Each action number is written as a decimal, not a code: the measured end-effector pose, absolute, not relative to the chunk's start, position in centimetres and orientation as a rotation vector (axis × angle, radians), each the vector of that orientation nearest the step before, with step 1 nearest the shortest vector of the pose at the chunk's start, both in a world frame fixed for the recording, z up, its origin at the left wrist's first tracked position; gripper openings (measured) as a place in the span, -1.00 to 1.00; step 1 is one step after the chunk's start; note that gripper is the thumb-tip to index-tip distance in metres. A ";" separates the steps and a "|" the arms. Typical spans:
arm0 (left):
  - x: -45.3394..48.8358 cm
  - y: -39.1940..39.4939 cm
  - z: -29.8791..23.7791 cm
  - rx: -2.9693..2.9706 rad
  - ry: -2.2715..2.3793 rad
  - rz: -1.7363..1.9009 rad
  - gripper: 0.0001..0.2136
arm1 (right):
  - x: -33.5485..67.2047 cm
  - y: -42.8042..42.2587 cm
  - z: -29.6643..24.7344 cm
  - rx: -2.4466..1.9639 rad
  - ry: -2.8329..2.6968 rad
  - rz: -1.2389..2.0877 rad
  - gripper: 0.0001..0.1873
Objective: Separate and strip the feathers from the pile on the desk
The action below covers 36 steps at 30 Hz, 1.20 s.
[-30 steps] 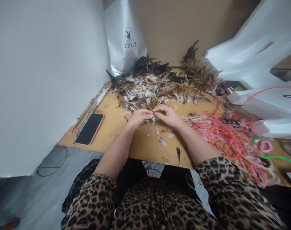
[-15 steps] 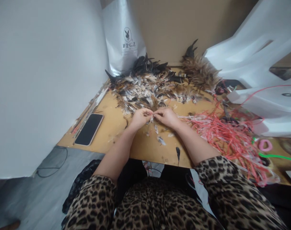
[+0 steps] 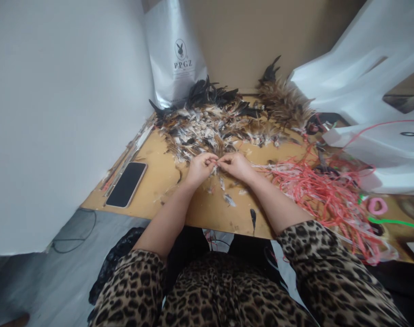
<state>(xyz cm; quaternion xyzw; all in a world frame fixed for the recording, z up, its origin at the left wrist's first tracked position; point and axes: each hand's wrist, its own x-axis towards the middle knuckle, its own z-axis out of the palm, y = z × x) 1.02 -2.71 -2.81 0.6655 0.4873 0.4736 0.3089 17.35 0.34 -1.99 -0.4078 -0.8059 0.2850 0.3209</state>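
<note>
My left hand [image 3: 200, 167] and my right hand [image 3: 236, 165] meet fingertip to fingertip over the wooden table [image 3: 166, 181], just in front of a wide heap of brown, white and black feathers [image 3: 213, 125]. Both hands pinch a small tuft of feathers [image 3: 216, 167] between them, fingers curled closed. A few loose feathers [image 3: 229, 199] lie on the board below the hands. A tangle of pink-red plastic string [image 3: 324, 190] spreads to the right of my right forearm.
A black phone [image 3: 127, 183] lies at the table's left edge by the white wall. A silver bag [image 3: 176, 50] stands at the back. White bags [image 3: 363, 86] pile up at right, with a pink ring [image 3: 378, 206] and green cord [image 3: 394, 222] near them.
The hands have stayed together at the same spot, fingers working slightly on the tuft. The view has shifted a little.
</note>
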 end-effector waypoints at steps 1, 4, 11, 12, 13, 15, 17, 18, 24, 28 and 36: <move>1.0 -2.7 -2.8 1.770 1.287 1.254 -0.82 | 17.3 0.4 -2.1 -1.081 -2.103 0.780 -0.81; 0.9 -2.6 -2.9 1.789 1.285 1.247 -0.82 | 17.3 0.6 -2.3 -1.087 -2.056 0.897 -0.78; 0.9 -2.2 -3.5 1.704 1.266 1.269 -0.85 | 17.2 1.0 -2.5 -1.071 -1.974 1.065 -0.76; 0.9 -2.1 -3.6 1.696 1.270 1.274 -0.86 | 17.2 1.0 -2.4 -1.074 -1.969 1.078 -0.76; 0.8 -2.1 -3.7 1.689 1.277 1.279 -0.87 | 17.2 0.9 -2.4 -1.078 -1.965 1.082 -0.77; 0.8 -2.0 -3.8 1.674 1.293 1.278 -0.89 | 17.2 0.9 -2.3 -1.091 -1.954 1.070 -0.78; 0.7 -2.0 -3.9 1.664 1.314 1.272 -0.91 | 17.1 0.8 -2.2 -1.105 -1.946 1.050 -0.79; 0.7 -1.9 -3.9 1.662 1.323 1.271 -0.92 | 17.0 0.7 -2.2 -1.107 -1.945 1.043 -0.79; 0.7 -2.0 -3.6 1.686 1.359 1.286 -0.93 | 16.7 0.6 -2.9 -1.087 -1.906 1.067 -0.83; 0.6 -2.0 -3.8 1.721 1.388 1.288 -0.93 | 16.5 0.5 -3.2 -1.089 -1.872 1.129 -0.85; 0.5 -2.0 -3.7 1.906 1.388 1.327 -0.92 | 16.5 0.9 -3.5 -0.994 -1.918 1.090 -0.59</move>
